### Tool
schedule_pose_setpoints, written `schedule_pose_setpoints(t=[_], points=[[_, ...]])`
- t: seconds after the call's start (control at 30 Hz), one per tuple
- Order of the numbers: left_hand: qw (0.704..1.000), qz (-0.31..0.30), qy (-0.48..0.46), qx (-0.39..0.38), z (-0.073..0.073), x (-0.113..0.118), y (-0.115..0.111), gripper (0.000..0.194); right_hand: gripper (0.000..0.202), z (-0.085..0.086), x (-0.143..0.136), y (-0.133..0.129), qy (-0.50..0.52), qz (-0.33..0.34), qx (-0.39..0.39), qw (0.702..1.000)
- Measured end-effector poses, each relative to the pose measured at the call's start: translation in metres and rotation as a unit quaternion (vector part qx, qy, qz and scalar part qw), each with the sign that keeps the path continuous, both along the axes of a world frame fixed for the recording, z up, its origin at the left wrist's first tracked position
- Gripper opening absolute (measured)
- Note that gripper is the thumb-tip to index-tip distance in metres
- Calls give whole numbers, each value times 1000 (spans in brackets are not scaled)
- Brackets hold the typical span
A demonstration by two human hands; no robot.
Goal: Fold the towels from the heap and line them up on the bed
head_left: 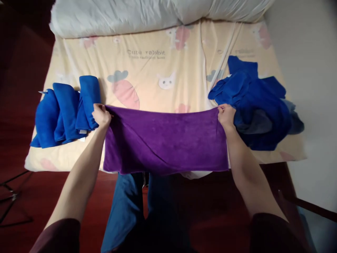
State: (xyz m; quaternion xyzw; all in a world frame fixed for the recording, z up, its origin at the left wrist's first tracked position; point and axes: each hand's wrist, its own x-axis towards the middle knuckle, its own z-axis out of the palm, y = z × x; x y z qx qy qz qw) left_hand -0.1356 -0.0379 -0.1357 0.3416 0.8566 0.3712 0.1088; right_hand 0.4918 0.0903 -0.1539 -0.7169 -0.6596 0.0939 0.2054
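Observation:
A purple towel [168,140] is stretched wide between my two hands, its far edge nearly straight and its near edge at the front of the bed. My left hand [102,115] pinches the towel's far left corner, close beside the folded blue towels. At the far right corner, my right hand [226,114] is closed on the cloth, next to a loose blue heap. A slanting crease runs across the towel's left half. The undersides of both grips are hidden.
Several folded blue towels [67,110] lie on the bed's left. A crumpled blue and grey-blue pile [259,102] is on the right. A rolled pale quilt [158,15] lies across the back of the rabbit-print sheet [150,73]. A wall [302,70] borders the right; black stand legs [13,196] are at lower left.

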Motion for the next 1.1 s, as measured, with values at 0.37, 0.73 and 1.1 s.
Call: schedule_pose_setpoints(t=[0.37, 0.73, 1.1], points=[[991, -4, 85, -102, 21, -11, 10, 25, 27, 23, -24, 12, -56, -72, -55, 994], [962, -123, 166, -176, 42, -14, -34, 23, 46, 4, 28, -83, -3, 59, 30, 998], [952, -206, 197, -115, 18, 17, -66, 57, 55, 8, 98, -21, -29, -38, -57, 997]])
